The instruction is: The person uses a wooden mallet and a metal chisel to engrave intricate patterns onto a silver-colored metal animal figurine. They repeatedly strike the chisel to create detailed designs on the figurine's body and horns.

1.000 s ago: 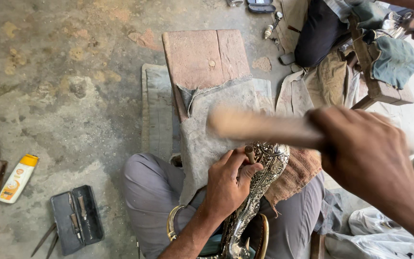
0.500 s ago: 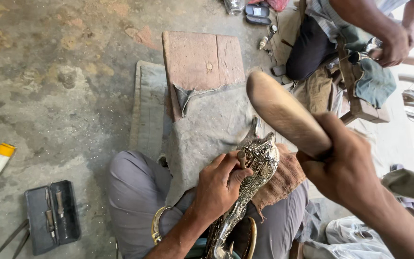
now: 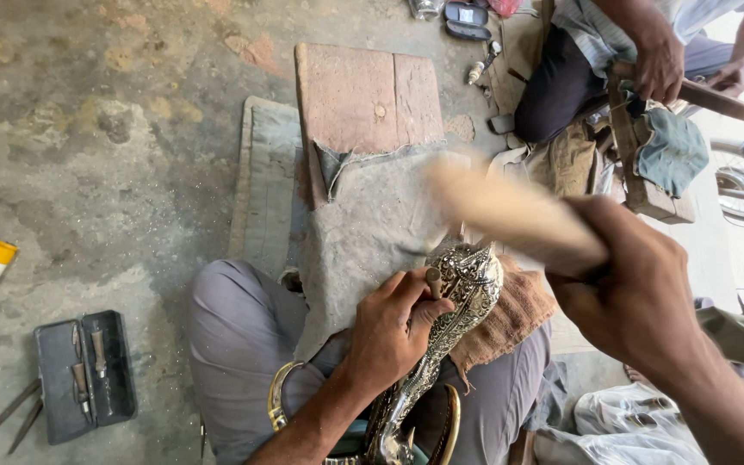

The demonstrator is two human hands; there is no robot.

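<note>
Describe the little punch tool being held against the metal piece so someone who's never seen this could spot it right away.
Start at the grey cloth draped over the person's lap, then find the ornate silver metal piece lying on it. The left hand grips that piece, and the punch is the short brown stub standing up between its fingers. It is plain and dull against the shiny embossed silver.

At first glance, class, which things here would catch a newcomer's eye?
The ornate silver embossed metal vessel at centre, lying across the lap. The left hand holds a small punch against it, while the right hand grips a blurred pale wooden mallet above.
</note>
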